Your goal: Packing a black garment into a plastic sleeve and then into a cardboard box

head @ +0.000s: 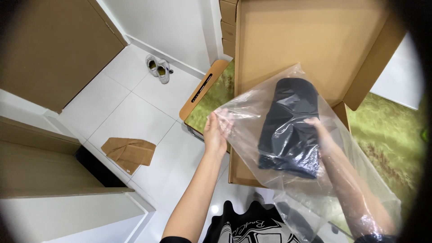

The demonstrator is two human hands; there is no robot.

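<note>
I saw the open cardboard box [288, 40] lying flat, and over its lower half the clear plastic bag [252, 105]. Inside it my right hand [317, 128] clasped the dark folded garment [288, 126]. At the box's left edge, my left hand [216, 130] pinched the bag's mouth open. I judged bagging midway; the garment needed seating deeper.

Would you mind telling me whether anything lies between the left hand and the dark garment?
Yes. The left hand grips the outside of the clear plastic bag, so the bag's film lies between it and the dark folded garment. The right hand is inside the bag, directly on the garment.
</note>
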